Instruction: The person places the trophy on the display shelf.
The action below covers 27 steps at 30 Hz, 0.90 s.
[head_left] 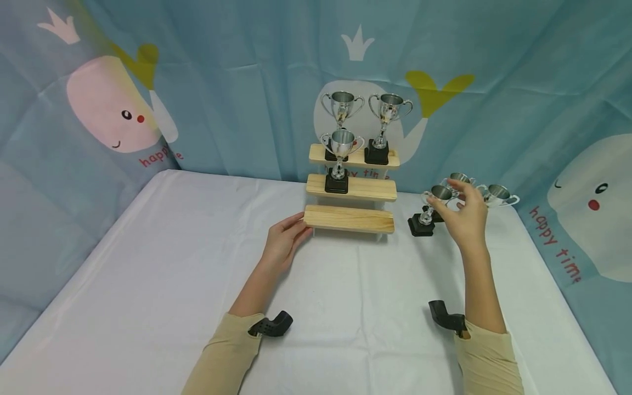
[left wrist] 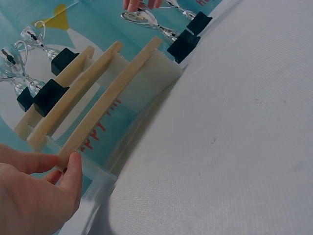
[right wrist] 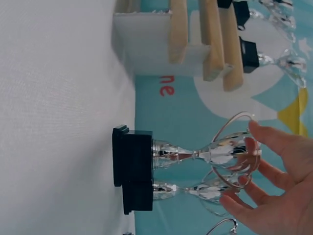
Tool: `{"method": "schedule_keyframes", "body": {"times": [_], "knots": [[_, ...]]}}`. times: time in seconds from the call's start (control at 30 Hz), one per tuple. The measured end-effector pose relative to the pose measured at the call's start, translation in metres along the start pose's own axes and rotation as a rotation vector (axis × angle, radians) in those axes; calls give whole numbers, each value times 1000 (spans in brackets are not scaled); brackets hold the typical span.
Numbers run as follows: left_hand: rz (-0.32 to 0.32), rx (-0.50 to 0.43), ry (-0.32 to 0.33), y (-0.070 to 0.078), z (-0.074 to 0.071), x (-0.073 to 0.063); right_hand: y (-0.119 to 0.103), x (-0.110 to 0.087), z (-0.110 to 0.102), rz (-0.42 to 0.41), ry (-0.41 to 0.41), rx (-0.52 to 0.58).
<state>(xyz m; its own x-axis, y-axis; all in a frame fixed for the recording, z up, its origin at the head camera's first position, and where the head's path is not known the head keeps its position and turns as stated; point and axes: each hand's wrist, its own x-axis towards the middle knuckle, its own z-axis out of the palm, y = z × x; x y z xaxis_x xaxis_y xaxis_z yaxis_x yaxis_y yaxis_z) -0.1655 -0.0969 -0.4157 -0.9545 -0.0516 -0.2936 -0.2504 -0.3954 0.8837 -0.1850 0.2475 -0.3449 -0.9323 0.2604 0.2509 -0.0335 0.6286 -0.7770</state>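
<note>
At the stand's left side, my left hand (head_left: 283, 244) pinches the end of the lowest board of a three-tier wooden display shelf (head_left: 349, 218), with the thumb and fingers on the wood (left wrist: 112, 95). My right hand (head_left: 466, 216) reaches to the right of the shelf. Its thumb and fingers hold the cup of a small silver trophy (right wrist: 232, 152) with a black base (head_left: 421, 225). This trophy is upright; whether its base touches the table is hard to tell. Close behind it stands a second trophy (right wrist: 208, 188), partly hidden by the hand. A third trophy (head_left: 497, 196) is further right.
Two trophies (head_left: 377, 151) stand on the top board, one partly hidden by a trophy (head_left: 337, 181) on the middle board's left half. A white cloth (head_left: 197, 263) covers the table. A blue printed curtain (head_left: 247, 120) hangs close behind the shelf.
</note>
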Motion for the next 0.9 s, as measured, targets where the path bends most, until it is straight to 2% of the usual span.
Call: {"method": "schedule_keyframes", "body": {"times": [0.5,0.9], "knots": [[-8,-6,5,0,0,0,14,3,2,32,-52,15],[-8,-6,11,0,1,0,16,4,3,62,-37,29]]}}
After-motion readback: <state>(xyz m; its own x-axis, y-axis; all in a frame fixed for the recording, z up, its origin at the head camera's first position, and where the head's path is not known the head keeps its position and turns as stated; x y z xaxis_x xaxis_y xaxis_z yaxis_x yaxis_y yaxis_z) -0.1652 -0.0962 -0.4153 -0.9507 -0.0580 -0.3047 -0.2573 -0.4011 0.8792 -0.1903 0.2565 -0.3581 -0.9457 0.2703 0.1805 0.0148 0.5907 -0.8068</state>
